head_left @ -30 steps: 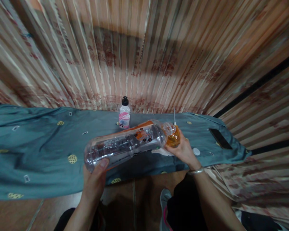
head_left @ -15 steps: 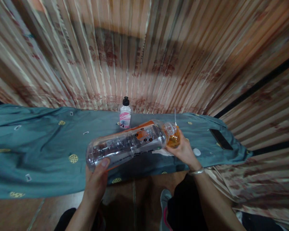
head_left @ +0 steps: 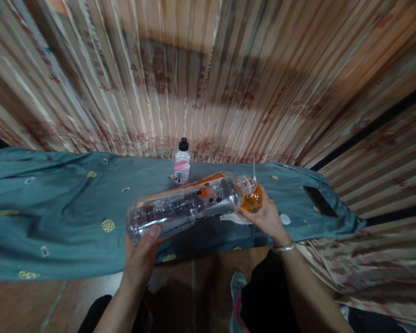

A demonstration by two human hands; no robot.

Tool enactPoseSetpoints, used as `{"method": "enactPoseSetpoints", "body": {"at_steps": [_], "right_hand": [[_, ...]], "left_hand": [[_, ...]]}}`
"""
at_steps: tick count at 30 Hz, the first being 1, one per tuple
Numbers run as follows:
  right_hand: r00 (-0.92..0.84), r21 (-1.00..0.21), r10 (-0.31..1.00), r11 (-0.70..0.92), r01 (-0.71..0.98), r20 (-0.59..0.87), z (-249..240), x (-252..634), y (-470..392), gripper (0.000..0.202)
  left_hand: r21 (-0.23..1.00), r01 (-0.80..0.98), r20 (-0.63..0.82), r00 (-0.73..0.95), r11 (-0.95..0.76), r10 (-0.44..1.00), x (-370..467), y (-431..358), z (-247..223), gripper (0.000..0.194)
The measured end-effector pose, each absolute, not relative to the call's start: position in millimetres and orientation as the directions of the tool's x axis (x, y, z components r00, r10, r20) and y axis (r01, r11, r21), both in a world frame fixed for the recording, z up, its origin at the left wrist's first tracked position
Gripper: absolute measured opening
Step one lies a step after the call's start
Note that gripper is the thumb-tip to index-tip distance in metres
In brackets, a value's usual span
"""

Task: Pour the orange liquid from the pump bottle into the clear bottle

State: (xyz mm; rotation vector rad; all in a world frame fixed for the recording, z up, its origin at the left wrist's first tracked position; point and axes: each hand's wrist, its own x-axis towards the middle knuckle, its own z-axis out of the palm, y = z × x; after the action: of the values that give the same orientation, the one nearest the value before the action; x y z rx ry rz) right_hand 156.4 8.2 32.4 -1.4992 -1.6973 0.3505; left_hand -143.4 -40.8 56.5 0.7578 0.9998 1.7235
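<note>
A large clear plastic bottle (head_left: 180, 206) with an orange label lies almost level in the air above the table, its neck pointing right. My left hand (head_left: 143, 249) is closed around its base end, thumb on top. At the neck, my right hand (head_left: 267, 217) grips a small rounded container of orange liquid (head_left: 252, 199). The bottle's mouth meets or overlaps the top of this container; whether they touch I cannot tell. A thin pale stick-like piece (head_left: 254, 169) rises just behind the container. Under the hands, a white paper or cloth (head_left: 236, 218) is partly hidden.
A small bottle with a black cap and pink label (head_left: 182, 164) stands behind the large bottle. On the right lie a white round disc (head_left: 284, 219) and a black phone (head_left: 320, 201). The table has a green cloth (head_left: 69, 203); pleated curtains (head_left: 180, 83) hang behind it.
The whole view has shifted slightly. Both hands keep their holds, and the large bottle stays at nearly the same tilt, its mouth against or over the small container.
</note>
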Motion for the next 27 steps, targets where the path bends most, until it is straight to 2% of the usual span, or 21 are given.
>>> {"method": "enactPoseSetpoints", "body": {"at_steps": [8, 17, 21, 27], "right_hand": [[0.041, -0.669, 0.914, 0.264, 0.695, 0.404, 30, 154, 9, 0.085], [0.096, -0.636, 0.895, 0.230, 0.737, 0.435, 23, 152, 9, 0.092], [0.093, -0.639, 0.895, 0.235, 0.732, 0.436, 23, 151, 10, 0.091], [0.074, -0.654, 0.907, 0.240, 0.718, 0.414, 26, 152, 11, 0.087]], "left_hand": [[0.872, -0.435, 0.077, -0.327, -0.222, 0.942, -144, -40, 55, 0.060], [0.887, -0.400, 0.102, -0.319, -0.231, 0.942, -152, -41, 47, 0.064], [0.895, -0.371, 0.119, -0.337, -0.248, 0.934, -154, -40, 47, 0.068], [0.894, -0.354, 0.158, -0.327, -0.276, 0.932, -153, -40, 47, 0.062]]}}
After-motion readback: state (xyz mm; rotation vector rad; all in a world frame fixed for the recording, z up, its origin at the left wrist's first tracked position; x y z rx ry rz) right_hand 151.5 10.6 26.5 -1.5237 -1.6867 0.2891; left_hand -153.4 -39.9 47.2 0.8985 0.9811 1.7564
